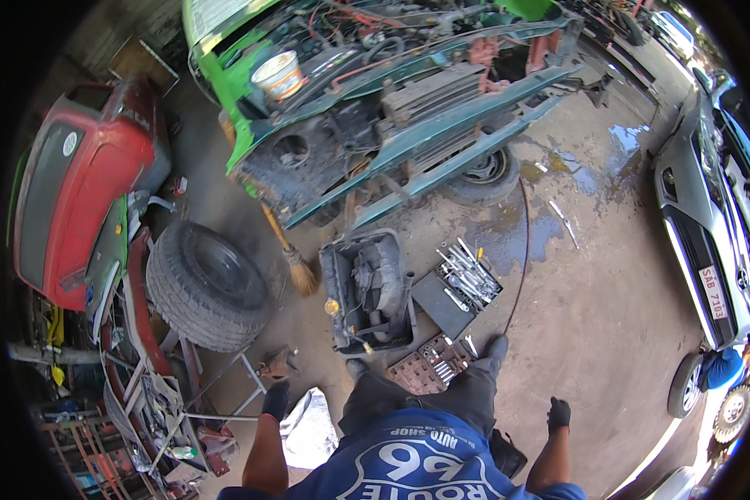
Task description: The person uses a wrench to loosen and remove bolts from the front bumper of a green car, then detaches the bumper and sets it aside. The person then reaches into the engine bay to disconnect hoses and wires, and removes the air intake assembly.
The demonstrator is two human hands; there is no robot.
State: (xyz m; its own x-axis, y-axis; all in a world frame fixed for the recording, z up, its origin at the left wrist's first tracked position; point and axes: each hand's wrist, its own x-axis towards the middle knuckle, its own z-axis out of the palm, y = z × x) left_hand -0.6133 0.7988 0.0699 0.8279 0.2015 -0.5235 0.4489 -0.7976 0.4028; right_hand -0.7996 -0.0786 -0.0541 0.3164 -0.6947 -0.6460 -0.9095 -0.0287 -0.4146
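My left hand, in a dark glove, hangs at my side near a metal frame stand and a rusty metal part. Its fingers blur into the dark glove, so their pose is unclear. My right hand, also gloved, is held out over the concrete floor with its fingers curled in and nothing visible in them. Between my feet lies a brown socket case with several sockets. Just beyond it an open toolbox holds many wrenches. A black plastic bin with dark parts stands to its left.
Ahead is a stripped green vehicle front with a white bucket on it. A large tire, a broom and a red cab are left. A hose crosses the wet floor. A silver car stands right.
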